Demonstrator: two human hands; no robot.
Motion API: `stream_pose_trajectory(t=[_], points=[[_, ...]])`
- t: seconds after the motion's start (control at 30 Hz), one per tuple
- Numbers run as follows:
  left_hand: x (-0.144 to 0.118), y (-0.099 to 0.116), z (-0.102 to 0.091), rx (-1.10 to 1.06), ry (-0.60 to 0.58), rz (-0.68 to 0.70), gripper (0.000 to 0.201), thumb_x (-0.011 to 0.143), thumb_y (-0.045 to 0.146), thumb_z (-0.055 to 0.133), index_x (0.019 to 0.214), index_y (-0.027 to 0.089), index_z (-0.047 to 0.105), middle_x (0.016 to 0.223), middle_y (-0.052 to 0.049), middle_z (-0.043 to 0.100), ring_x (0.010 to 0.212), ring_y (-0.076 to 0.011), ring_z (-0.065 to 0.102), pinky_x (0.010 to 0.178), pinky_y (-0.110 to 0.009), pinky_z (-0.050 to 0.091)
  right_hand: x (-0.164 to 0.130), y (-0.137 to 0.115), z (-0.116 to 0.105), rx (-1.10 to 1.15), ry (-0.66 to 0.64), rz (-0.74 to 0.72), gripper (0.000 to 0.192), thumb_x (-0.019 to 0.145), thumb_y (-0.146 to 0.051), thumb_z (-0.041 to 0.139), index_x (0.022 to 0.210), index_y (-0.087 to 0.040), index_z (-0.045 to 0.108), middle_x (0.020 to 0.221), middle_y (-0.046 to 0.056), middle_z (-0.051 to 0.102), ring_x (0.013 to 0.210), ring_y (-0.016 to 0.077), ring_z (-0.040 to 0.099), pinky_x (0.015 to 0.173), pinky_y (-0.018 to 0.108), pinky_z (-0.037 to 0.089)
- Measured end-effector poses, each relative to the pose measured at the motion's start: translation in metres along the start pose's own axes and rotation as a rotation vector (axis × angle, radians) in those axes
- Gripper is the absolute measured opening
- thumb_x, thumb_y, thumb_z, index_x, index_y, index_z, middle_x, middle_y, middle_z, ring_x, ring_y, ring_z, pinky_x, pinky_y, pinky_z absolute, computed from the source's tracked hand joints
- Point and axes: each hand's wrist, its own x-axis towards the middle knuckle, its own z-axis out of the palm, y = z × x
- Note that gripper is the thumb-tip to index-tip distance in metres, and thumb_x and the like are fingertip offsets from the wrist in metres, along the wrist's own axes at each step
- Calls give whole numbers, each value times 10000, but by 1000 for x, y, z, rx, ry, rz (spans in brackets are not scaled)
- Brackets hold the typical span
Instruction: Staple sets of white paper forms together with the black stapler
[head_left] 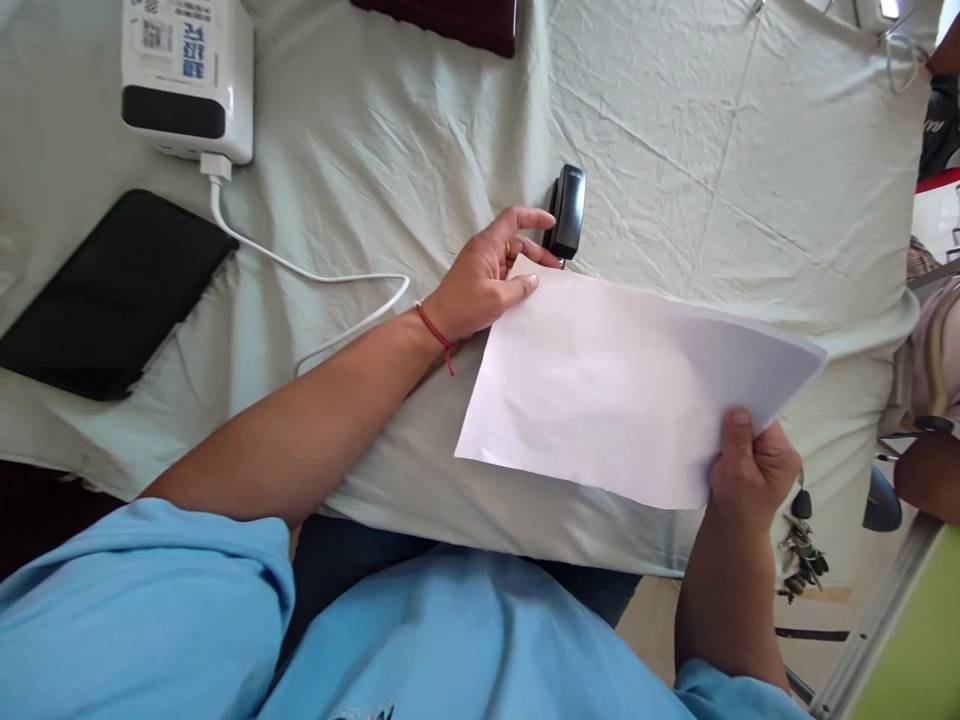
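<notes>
On the wrinkled pale cloth [675, 150] covering the table, a stack of white paper [630, 385] lies slanting near the middle, its right end lifted off the surface. At that near right corner the right hand [752, 470] pinches the sheets, thumb on top and fingers curled beneath, while the left hand [487, 280] rests at the far left corner, thumb pressing the paper and fingers loosely spread toward a small black stapler [566, 210] just beyond it. Farther left lie a black tablet [112, 290] and a white power bank [187, 75] with a white cable [300, 270].
</notes>
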Motion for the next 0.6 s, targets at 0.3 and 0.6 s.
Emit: stream_pose_trajectory(t=[0.3, 0.6], points=[[-1, -1, -1, -233, -119, -131, 786, 970, 764, 1052, 1483, 294, 687, 1117, -70, 920, 1062, -325, 954, 885, -459, 815, 6, 12, 2, 135, 299, -105, 576, 1012, -780, 901, 821, -248, 788, 751, 27, 663, 734, 223, 559, 722, 417, 548], [-11, 31, 10, -364, -262, -249, 593, 990, 777, 1029, 1117, 210, 907, 1084, -91, 945, 1125, -382, 965, 925, -524, 843, 15, -3, 14, 332, 436, -145, 516, 989, -740, 952, 841, -269, 804, 910, 81, 793, 1125, 387, 844, 1080, 597, 755]])
